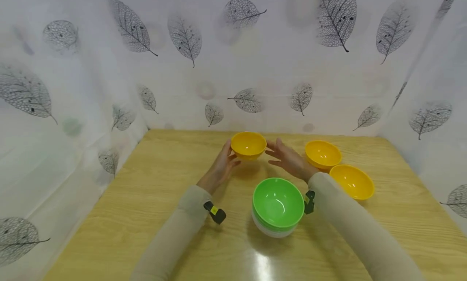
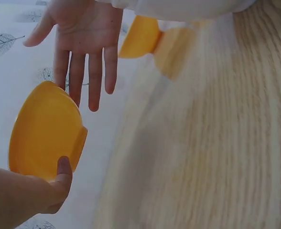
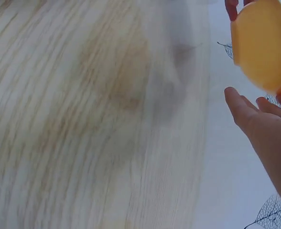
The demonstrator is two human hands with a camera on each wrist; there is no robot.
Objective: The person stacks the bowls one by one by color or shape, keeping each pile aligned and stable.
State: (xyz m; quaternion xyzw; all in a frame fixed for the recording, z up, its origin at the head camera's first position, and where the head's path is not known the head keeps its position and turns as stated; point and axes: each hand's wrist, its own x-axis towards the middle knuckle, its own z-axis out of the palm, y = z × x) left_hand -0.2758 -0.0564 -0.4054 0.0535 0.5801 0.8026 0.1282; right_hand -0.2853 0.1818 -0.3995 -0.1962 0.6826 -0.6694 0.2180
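Note:
A yellow bowl is held up over the far part of the table, its hollow facing the head camera. My left hand grips it from the left, with a finger on its outside in the left wrist view. Beside the bowl's right side is my right hand, fingers spread and straight. In the right wrist view that hand has a fingertip right at the bowl's rim. Closer to me stands a stack of bowls, a green bowl on top and a white bowl at the bottom.
To the right, a yellow bowl and another yellow bowl sit side by side, near my right forearm. The wooden table ends at a leaf-patterned curtain behind and at both sides.

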